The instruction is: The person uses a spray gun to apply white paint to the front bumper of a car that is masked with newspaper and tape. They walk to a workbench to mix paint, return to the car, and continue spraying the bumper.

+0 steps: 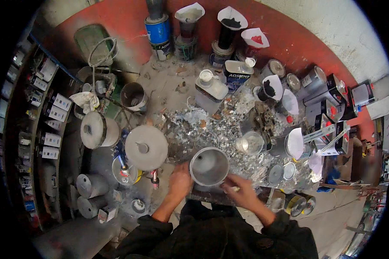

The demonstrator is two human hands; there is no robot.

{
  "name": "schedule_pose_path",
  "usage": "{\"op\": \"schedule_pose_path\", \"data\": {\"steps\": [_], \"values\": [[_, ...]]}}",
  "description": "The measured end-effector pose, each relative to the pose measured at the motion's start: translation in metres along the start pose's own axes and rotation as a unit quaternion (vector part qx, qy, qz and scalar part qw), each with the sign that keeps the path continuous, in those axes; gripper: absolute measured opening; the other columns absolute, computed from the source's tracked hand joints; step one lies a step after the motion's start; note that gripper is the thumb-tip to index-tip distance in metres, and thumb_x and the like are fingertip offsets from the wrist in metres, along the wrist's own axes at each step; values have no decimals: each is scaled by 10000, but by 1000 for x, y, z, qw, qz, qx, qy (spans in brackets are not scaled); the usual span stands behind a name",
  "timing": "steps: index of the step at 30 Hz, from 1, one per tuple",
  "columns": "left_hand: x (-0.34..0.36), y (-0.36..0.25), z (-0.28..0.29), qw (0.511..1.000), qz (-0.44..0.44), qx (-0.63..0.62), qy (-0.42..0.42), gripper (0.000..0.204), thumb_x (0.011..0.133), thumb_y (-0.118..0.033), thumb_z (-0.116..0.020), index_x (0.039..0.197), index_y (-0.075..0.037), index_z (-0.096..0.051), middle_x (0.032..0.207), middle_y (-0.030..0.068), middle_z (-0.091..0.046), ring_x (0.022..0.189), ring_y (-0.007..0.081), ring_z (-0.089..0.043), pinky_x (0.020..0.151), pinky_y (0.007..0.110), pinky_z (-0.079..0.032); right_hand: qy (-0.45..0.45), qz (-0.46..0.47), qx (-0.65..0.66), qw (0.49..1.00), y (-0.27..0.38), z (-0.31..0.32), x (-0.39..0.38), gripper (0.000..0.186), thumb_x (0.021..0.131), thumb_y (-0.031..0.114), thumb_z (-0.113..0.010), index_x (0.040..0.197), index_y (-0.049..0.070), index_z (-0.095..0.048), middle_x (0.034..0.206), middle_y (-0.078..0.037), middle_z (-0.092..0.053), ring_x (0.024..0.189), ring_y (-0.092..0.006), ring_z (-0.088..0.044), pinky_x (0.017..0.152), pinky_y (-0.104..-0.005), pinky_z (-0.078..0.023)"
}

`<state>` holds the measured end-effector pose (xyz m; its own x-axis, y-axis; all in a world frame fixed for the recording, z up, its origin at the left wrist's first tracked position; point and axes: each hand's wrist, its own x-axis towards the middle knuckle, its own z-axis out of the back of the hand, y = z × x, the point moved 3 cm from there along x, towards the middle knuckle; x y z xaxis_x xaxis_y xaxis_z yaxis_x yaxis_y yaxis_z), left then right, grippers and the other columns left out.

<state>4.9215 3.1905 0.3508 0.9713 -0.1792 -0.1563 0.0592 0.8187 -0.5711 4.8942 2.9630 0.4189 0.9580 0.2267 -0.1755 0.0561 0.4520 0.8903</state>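
A round, empty-looking mixing cup (209, 160) with a greyish, smeared inside is tilted toward me at the near edge of the bench. My left hand (180, 180) grips it by its left side. Close to the cup's lower right side is my right hand (243, 191), its fingers curled and slightly blurred. A small pale bit shows at those fingers, but I cannot tell what it is. Left of the cup stands a can with a round grey lid (146, 149). To the right, a clear tub (251, 143) rests on the flake-covered bench top.
Paint-crusted flakes (190, 123) cover the bench. White-capped containers (211, 88) stand beyond the cup; paper-filter cups (231, 22) line the red wall. Metal cans (313, 80) crowd the right. At left are a bucket (134, 97) and shelves of boxes (56, 113).
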Motion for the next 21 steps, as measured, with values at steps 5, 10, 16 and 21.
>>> {"op": "schedule_pose_path", "data": {"steps": [5, 10, 16, 21], "values": [[15, 1, -8, 1000, -2, -16, 20, 437, 789, -173, -710, 1141, 27, -544, 1027, 201, -630, 1027, 384, -574, 816, 474, -496, -49, 3, 3, 999, 70, 110, 63, 309, 914, 96, -617, 1208, -1, -606, 1001, -112, -701, 864, -160, -679, 766, -302, -536], [36, -14, -11, 999, 32, -36, 22, 366, 821, -214, -683, 1084, 20, -586, 994, 202, -639, 1000, 383, -588, 810, 469, -499, -55, 117, -212, 969, 67, 128, 186, 433, 846, 247, -693, 1180, -12, -603, 999, -188, -674, 908, -297, -670, 779, -365, -537], [37, -10, -13, 998, 40, -43, -12, 379, 841, -234, -666, 1114, 17, -588, 995, 196, -644, 986, 379, -592, 821, 459, -494, 49, 32, -366, 929, 47, 88, 276, 739, 679, 500, -778, 1125, -47, -559, 1089, -243, -635, 1017, -390, -622, 857, -465, -502], [29, -16, -4, 996, 24, -67, -55, 467, 813, -269, -707, 1179, -8, -580, 1009, 188, -636, 965, 362, -598, 822, 448, -493, -57, 0, -357, 932, 13, 68, 290, 769, 627, 443, -828, 1119, -62, -523, 1012, -280, -648, 956, -395, -645, 806, -459, -512]]}}
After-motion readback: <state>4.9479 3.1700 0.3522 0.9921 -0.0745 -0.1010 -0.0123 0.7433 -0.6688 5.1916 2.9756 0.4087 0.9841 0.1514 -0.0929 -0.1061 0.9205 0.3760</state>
